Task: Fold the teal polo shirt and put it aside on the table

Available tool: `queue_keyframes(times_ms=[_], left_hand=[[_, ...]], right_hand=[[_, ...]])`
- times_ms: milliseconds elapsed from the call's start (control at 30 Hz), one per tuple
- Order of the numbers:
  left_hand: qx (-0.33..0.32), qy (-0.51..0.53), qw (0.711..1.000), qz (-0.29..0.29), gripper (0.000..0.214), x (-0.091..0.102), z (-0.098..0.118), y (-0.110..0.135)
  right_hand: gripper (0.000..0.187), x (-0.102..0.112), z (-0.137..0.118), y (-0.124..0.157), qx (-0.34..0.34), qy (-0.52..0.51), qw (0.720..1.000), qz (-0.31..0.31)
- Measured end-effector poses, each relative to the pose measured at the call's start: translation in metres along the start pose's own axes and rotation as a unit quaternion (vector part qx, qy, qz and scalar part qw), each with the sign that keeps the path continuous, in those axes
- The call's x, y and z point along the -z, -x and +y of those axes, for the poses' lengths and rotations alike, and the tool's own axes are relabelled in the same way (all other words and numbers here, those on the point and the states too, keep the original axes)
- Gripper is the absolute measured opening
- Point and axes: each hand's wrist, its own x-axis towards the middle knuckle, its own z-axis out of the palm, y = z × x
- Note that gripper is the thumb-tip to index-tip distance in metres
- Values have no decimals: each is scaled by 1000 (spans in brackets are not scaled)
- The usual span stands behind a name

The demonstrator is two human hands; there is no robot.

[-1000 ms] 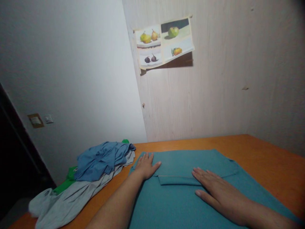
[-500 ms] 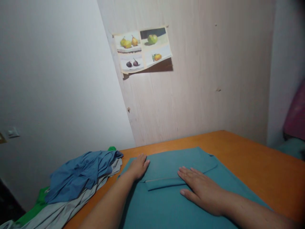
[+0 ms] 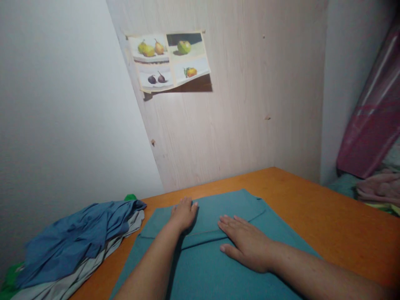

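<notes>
A teal garment (image 3: pixel 203 275) lies spread on the orange table, with a folded strip (image 3: pixel 204 238) running across its upper part. Its exact kind I cannot make out. My left hand (image 3: pixel 184 214) rests palm down on the far part of the cloth, left of the middle, fingers stretched out. Lower and to the right, my right hand (image 3: pixel 248 243) lies flat with its fingers over the right end of the strip and the thumb spread. Neither hand grasps anything. My forearms cover part of the cloth's near area.
Left of the teal garment is a loose heap with a blue garment (image 3: pixel 71 237), a light grey one (image 3: pixel 84 268) and a green one (image 3: pixel 9 279). The orange table (image 3: pixel 325 221) meets a wall bearing a fruit print (image 3: pixel 170 61). A pink, shiny item (image 3: pixel 365 129) stands at right.
The view has turned right, so the scene sits further left. My left hand has shifted rightward over the cloth, from near its left edge. My right hand stays in about the same place.
</notes>
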Motion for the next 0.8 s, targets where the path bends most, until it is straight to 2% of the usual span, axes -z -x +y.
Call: queue_keyframes(times_ms=[67, 167, 267, 333, 433, 533, 633, 800], left_hand=[[-13, 8, 1000, -20, 78, -12, 11, 8], [-9, 14, 999, -37, 84, -21, 14, 14], [-2, 16, 999, -29, 84, -16, 16, 13], [-11, 18, 1000, -3, 80, -11, 21, 13], [-71, 30, 997, 31, 75, -9, 32, 15], [-118, 38, 992, -15, 77, -15, 41, 19], [-111, 34, 992, -56, 81, -21, 43, 20], [-106, 32, 992, -54, 83, -23, 42, 17]], right_hand=[[75, 1, -2, 0, -1, 1, 1000, 1], [75, 1, -3, 0, 0, -5, 1000, 5], [75, 1, -2, 0, 0, -10, 1000, 7], [76, 1, -2, 0, -2, -10, 1000, 7], [77, 3, -3, 0, 2, -14, 1000, 1], [78, 7, 2, -2, -4, -27, 1000, 11], [81, 11, 16, -5, -69, -22, 997, 33], [85, 14, 47, -5, -186, 43, 981, 37]])
